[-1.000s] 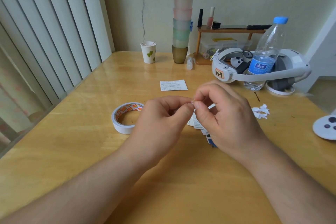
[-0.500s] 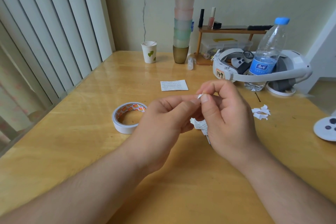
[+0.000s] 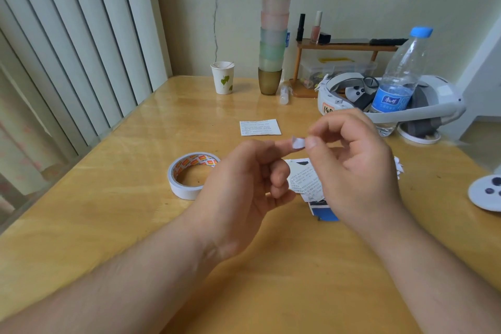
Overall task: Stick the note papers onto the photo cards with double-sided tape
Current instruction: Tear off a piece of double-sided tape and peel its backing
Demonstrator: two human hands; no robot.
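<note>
Tape backing (image 3: pixel 298 142) now peeled free

glossy wooden table (image 3: pixel 113 198), paper cup (image 3: pixel 222 78), clear plastic bottle (image 3: pixel 401 73)

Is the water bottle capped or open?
Capped: the water bottle stands upright behind the hands with its blue cap on top.
</note>
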